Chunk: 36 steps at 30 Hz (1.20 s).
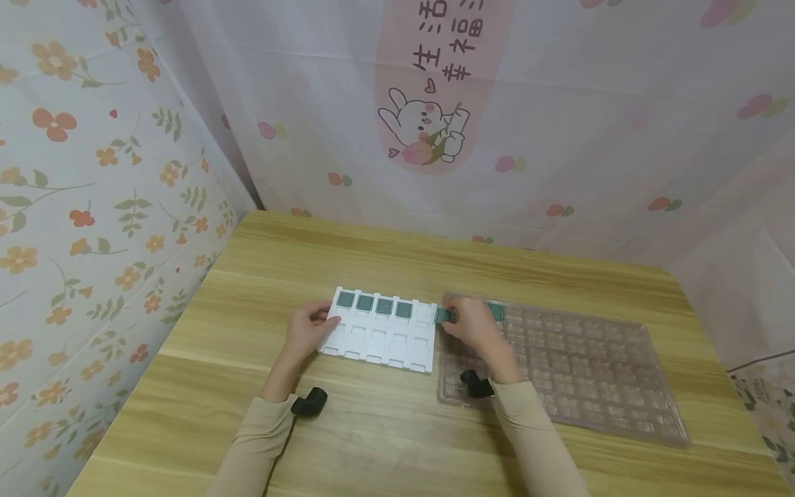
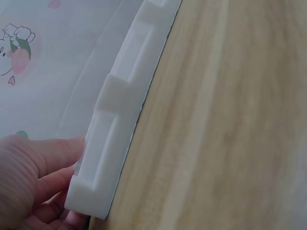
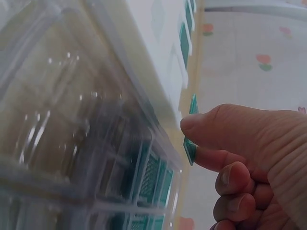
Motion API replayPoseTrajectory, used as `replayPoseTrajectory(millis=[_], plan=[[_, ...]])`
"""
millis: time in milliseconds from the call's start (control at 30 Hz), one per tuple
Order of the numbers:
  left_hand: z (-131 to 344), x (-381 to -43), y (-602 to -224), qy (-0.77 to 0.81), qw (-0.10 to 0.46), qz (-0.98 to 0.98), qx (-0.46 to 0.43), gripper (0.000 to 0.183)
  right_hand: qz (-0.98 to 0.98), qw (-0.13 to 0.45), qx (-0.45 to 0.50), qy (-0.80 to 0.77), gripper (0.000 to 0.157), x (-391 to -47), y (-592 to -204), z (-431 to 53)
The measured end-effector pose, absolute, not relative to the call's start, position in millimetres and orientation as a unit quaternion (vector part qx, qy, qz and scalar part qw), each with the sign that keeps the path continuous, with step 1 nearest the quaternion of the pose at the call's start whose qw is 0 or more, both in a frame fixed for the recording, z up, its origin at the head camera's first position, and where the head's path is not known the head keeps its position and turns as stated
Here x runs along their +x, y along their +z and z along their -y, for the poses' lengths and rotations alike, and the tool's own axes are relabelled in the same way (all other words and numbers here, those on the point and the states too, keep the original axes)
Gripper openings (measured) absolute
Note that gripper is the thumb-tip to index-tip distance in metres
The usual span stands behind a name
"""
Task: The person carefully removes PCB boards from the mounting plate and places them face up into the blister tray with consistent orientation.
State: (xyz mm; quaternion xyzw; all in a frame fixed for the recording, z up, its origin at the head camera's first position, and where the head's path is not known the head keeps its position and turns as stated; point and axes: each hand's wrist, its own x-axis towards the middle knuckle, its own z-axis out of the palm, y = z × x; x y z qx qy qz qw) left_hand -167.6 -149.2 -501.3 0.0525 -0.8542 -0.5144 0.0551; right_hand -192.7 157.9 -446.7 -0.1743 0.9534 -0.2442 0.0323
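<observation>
My left hand (image 1: 308,324) grips the left end of a white tray (image 1: 377,339), thumb on its upper side. Four is avoided here: several square green circuit chips (image 1: 365,303) sit in the tray's far row, and the near row's pockets hold nothing. Between thumb and index finger, my right hand (image 1: 475,323) pinches another green chip (image 3: 190,149) beside the far right corner of the white tray. The other fingers of that hand are curled. In the left wrist view, the white tray's notched side (image 2: 103,139) runs up from the fingers.
Right of the white tray lies a large clear plastic tray (image 1: 577,366) with many pockets, partly under my right forearm. A green chip (image 1: 495,310) shows in its far left part. The wooden table (image 1: 373,442) meets patterned curtains (image 1: 559,138) at the back and left.
</observation>
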Motion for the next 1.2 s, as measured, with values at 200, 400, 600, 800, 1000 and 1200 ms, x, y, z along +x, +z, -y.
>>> replayPoseTrajectory(millis=[200, 400, 600, 800, 1000, 1200], plan=[[148.6, -167.1, -499.9, -0.513, 0.054, 0.855, 0.052, 0.034, -0.956, 0.035, -0.165, -0.240, 0.025, -191.5, -444.2, -165.9], [148.2, -166.4, -499.5, -0.514, 0.050, 0.854, 0.055, 0.033, -0.956, 0.055, -0.152, -0.246, 0.025, -191.7, -440.1, -172.9], [148.9, -167.3, -500.6, -0.516, 0.051, 0.854, 0.051, 0.034, -0.953, 0.066, -0.143, -0.258, 0.027, -191.5, -439.1, -183.9], [149.0, -166.7, -500.5, -0.519, 0.048, 0.852, 0.055, 0.034, -0.954, 0.060, -0.142, -0.256, 0.025, -190.6, -441.2, -196.3], [149.0, -167.7, -501.3, -0.519, 0.051, 0.851, 0.054, 0.034, -0.960, 0.043, -0.144, -0.235, 0.024, -189.1, -444.5, -208.4], [149.5, -168.7, -502.0, -0.520, 0.053, 0.851, 0.052, 0.034, -0.960, 0.053, -0.130, -0.242, 0.027, -187.7, -446.2, -219.6]])
